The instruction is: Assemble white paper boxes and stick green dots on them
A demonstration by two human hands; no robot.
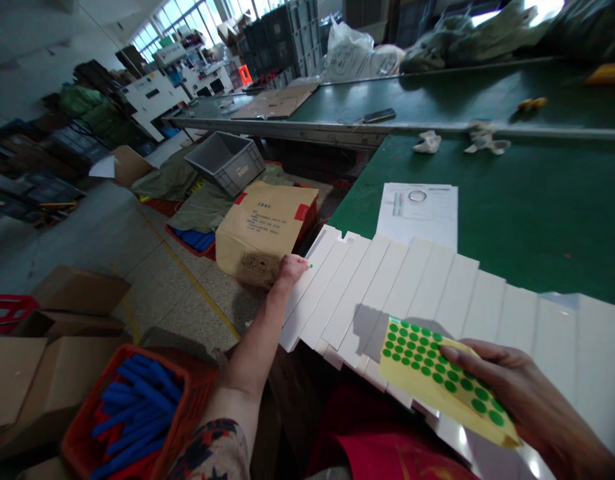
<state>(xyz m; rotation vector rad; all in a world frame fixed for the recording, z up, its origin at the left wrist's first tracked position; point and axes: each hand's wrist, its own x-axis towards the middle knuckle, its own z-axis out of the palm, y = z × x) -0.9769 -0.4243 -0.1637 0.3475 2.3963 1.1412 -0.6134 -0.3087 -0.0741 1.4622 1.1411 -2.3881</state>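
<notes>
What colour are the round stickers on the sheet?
The round stickers are green, on a yellow sheet; see the head view.

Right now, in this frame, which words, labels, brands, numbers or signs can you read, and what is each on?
None can be quoted with certainty.
Brown carton: dark print lines and boxed signs, too blurred.
White paper sheet: small print around a drawn ring, too small.
Grey crate: pale lettering, too small.
White machine: dark markings, too blurred.
Green-dot sticker sheet: no readable text.
</notes>
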